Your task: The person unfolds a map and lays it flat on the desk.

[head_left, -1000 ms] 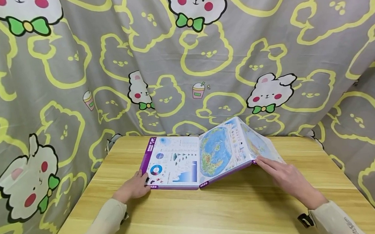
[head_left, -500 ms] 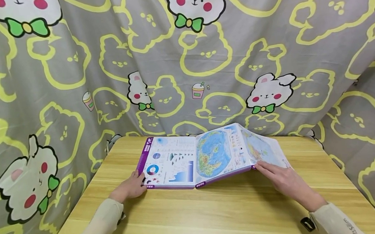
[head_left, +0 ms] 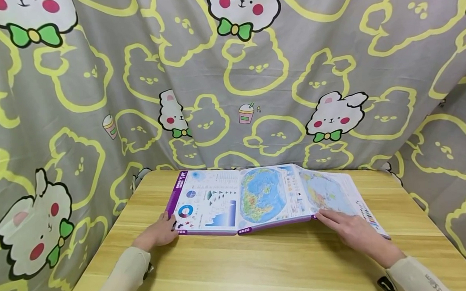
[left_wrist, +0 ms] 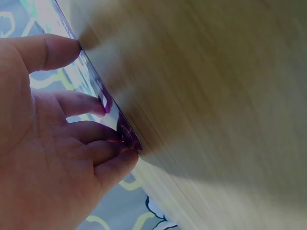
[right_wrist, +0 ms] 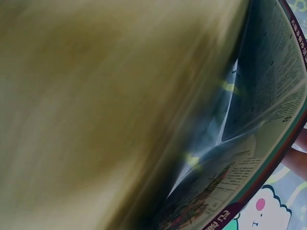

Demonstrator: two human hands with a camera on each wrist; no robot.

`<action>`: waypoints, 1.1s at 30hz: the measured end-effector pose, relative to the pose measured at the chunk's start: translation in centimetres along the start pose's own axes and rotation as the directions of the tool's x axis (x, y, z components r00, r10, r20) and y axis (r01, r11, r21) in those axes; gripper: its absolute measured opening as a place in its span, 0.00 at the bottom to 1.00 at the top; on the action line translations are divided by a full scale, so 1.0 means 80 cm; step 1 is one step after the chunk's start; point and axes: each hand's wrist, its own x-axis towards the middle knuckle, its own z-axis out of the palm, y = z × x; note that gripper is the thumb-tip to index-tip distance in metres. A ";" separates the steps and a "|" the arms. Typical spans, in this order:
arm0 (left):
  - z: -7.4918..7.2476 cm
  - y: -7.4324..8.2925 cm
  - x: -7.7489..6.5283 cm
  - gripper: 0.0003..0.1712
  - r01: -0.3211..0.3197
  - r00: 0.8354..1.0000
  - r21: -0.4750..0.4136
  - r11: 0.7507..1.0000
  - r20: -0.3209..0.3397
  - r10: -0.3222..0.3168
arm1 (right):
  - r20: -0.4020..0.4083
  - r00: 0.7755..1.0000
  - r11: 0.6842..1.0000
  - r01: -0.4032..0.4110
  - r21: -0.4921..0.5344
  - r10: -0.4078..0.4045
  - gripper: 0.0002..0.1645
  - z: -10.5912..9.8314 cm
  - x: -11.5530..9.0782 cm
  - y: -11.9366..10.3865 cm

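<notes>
A wide folding map (head_left: pixel 261 196) with purple edging lies spread near the back of the table, charts on its left panel and world maps on the others. My left hand (head_left: pixel 158 230) holds its front left corner; in the left wrist view the thumb and curled fingers (left_wrist: pixel 112 158) sit around the purple corner. My right hand (head_left: pixel 352 231) rests its extended fingers on the front edge at the right-hand fold. That part of the map is still raised, and the right wrist view shows its printed underside (right_wrist: pixel 273 62). Most of the right hand is hidden there.
The wooden table (head_left: pixel 247 272) extends in front of the map and to both sides. A grey curtain (head_left: pixel 213 72) with yellow outlines and rabbit prints hangs right behind the table and along its sides.
The raised right fold has sunk towards the table and the right panel has spread out flatter. Both hands have moved: the left slightly left, the right down with the fold.
</notes>
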 end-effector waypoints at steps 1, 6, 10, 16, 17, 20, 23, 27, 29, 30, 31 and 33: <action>0.000 0.000 0.000 0.39 0.001 1.000 -0.003 1.000 0.000 -0.001 | 0.009 1.000 1.000 -0.001 0.000 0.001 0.33 0.001 -0.001 0.000; -0.004 0.000 -0.001 0.39 0.005 1.000 -0.020 1.000 -0.002 -0.005 | 0.056 0.998 1.000 0.002 -0.003 -0.002 0.36 0.007 -0.007 -0.001; -0.005 -0.001 -0.002 0.39 0.017 1.000 -0.023 1.000 0.003 -0.017 | 0.093 0.996 1.000 0.004 0.008 -0.005 0.38 0.008 -0.009 -0.001; -0.005 -0.004 0.000 0.40 0.030 1.000 -0.022 0.999 0.010 -0.029 | 0.151 0.988 1.000 0.013 0.005 -0.014 0.41 0.010 -0.012 -0.001; -0.005 -0.004 0.000 0.40 0.027 1.000 -0.021 0.999 0.010 -0.027 | 0.163 0.986 1.000 0.018 0.002 -0.018 0.41 0.011 -0.013 -0.001; -0.004 -0.006 0.001 0.40 0.028 1.000 -0.022 0.999 0.009 -0.027 | 0.197 0.980 0.999 0.035 -0.006 -0.033 0.42 0.013 -0.015 -0.001; -0.004 -0.007 0.002 0.39 0.026 1.000 -0.023 0.999 0.007 -0.026 | 0.216 0.975 0.998 0.057 -0.011 -0.053 0.44 0.015 -0.016 -0.001; -0.004 -0.007 0.003 0.40 0.030 1.000 -0.025 0.999 0.006 -0.030 | 0.223 0.972 0.997 0.078 -0.011 -0.073 0.46 0.018 -0.017 0.000; -0.004 -0.007 0.003 0.40 0.028 1.000 -0.022 0.999 0.006 -0.028 | 0.227 0.971 0.996 0.083 -0.013 -0.078 0.46 0.019 -0.017 0.000; -0.004 -0.007 0.003 0.40 0.028 1.000 -0.021 0.999 0.006 -0.028 | 0.230 0.970 0.996 0.084 -0.014 -0.079 0.47 0.020 -0.017 0.000; -0.004 -0.007 0.004 0.40 0.029 1.000 -0.020 0.999 0.007 -0.028 | 0.235 0.969 0.996 0.086 -0.016 -0.080 0.47 0.021 -0.018 0.000; -0.004 -0.007 0.004 0.40 0.025 1.000 -0.018 1.000 0.007 -0.025 | 0.241 0.967 0.996 0.090 -0.019 -0.083 0.47 0.023 -0.018 0.001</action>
